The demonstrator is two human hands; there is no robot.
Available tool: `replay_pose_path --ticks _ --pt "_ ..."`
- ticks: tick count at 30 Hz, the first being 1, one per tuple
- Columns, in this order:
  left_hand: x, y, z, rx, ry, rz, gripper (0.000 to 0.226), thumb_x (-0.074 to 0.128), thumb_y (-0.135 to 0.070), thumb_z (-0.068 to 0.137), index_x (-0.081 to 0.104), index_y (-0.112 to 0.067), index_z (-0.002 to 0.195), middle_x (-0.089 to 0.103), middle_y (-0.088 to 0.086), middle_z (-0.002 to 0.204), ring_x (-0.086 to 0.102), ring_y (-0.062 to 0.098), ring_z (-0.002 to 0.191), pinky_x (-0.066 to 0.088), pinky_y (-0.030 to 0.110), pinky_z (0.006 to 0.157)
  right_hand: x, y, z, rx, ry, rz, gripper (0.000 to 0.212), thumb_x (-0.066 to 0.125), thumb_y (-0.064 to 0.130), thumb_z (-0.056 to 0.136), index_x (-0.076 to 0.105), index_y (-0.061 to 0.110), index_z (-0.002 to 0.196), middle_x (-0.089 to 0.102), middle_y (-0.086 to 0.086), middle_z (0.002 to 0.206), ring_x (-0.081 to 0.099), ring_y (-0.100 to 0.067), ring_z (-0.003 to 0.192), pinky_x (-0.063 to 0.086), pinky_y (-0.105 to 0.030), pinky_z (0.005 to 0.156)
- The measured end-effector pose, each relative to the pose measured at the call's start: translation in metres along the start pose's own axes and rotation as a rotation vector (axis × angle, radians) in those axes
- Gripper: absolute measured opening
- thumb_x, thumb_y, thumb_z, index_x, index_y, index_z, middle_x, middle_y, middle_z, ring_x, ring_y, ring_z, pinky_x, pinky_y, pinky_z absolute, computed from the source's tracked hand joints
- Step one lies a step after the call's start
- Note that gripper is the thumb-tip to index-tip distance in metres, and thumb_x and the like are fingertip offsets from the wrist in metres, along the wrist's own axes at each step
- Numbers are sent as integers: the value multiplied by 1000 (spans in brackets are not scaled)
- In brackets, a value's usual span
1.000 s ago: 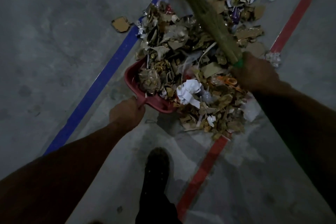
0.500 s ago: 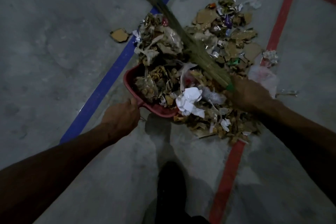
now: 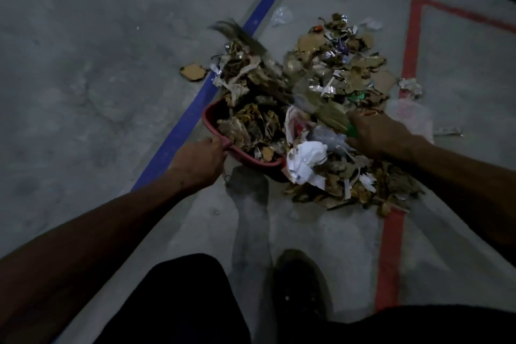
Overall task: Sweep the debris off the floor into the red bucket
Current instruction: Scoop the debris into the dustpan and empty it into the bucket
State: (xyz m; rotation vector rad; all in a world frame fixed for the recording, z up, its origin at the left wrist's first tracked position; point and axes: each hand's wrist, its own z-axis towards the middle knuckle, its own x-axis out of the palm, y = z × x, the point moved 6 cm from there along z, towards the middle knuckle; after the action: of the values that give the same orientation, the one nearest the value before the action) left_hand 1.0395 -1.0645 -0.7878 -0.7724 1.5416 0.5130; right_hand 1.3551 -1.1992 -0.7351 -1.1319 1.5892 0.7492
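Note:
A heap of debris (image 3: 329,86), torn cardboard, foil and crumpled paper, covers the floor ahead of me. A red bucket (image 3: 209,117) lies tilted at the heap's left edge, its mouth facing the rubbish and partly filled with scraps. My left hand (image 3: 199,160) grips its near rim. My right hand (image 3: 377,134) grips the green-bound end of a straw broom (image 3: 326,112). The broom lies across the heap, its blurred bristle tips reaching the blue line at the far left.
A blue floor stripe (image 3: 178,131) runs diagonally left of the bucket, a red stripe (image 3: 391,246) frames the right. A loose cardboard piece (image 3: 193,72) lies beyond the blue stripe, crumpled foil (image 3: 410,86) on the red one. My dark shoe (image 3: 301,282) stands below.
The broom has swung leftward over the heap, its tips now past the blue stripe. My right hand has dropped toward the bucket's mouth. The left hand keeps its grip on the bucket.

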Motion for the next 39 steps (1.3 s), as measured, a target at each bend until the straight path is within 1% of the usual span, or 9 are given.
replay_pose_path --ticks 5,11,14,18,22,25,30,34,39 --pt "-9 1 -5 1 38 -49 27 41 -40 100 49 -14 97 64 14 106 63 36 90 35 36 60 8 -3 -39 4 -22 -11 43 56 43 93 43 15 123 63 -14 98 50 -25 69 42 -32 57" --pt "-10 40 -25 -27 -62 25 48 37 -52 98 44 -22 134 65 13 108 65 39 88 36 35 61 -30 -48 -32 157 -110 69 43 59 40 93 51 10 123 63 -19 104 60 -32 85 51 -35 67" --pt "-11 56 -23 -49 -97 53 49 36 -56 96 50 -22 127 64 14 105 65 39 84 40 36 61 -35 -53 -7 267 6 72 44 60 44 93 53 8 118 61 -17 98 53 -26 72 36 -27 54" --pt "-9 64 -9 -41 -75 62 45 36 -57 95 52 -21 118 64 11 103 65 36 82 37 32 58 -14 -32 8 250 134 158 47 62 45 92 55 6 117 61 -13 97 54 -23 76 38 -26 59" --pt "-9 61 5 11 -65 27 38 39 -53 96 53 -24 116 64 9 98 63 28 78 35 29 54 11 -9 0 209 104 244 36 63 37 91 54 11 114 60 -6 89 58 -19 70 46 -28 59" --pt "-10 56 10 52 -88 65 42 39 -55 96 52 -25 122 66 9 100 65 31 80 40 30 54 23 1 -14 170 79 220 36 59 37 93 52 12 118 54 -2 82 52 -14 62 37 -25 50" --pt "-11 55 12 66 -77 55 42 40 -54 96 51 -27 126 65 8 99 65 29 78 35 27 53 28 0 -32 125 69 297 42 58 38 94 48 18 130 56 5 81 56 -13 63 39 -25 51" --pt "-5 51 5 78 -77 63 42 42 -54 95 50 -24 124 66 8 100 65 29 80 33 28 53 16 -33 -30 214 26 260 47 59 43 93 50 15 130 55 -5 90 46 -16 64 36 -29 56" --pt "3 31 6 74 -69 112 45 45 -55 93 50 -14 111 66 11 101 66 33 79 33 31 52 32 -9 -26 166 108 259 29 60 43 92 52 18 105 50 7 73 51 -10 59 32 -24 46"
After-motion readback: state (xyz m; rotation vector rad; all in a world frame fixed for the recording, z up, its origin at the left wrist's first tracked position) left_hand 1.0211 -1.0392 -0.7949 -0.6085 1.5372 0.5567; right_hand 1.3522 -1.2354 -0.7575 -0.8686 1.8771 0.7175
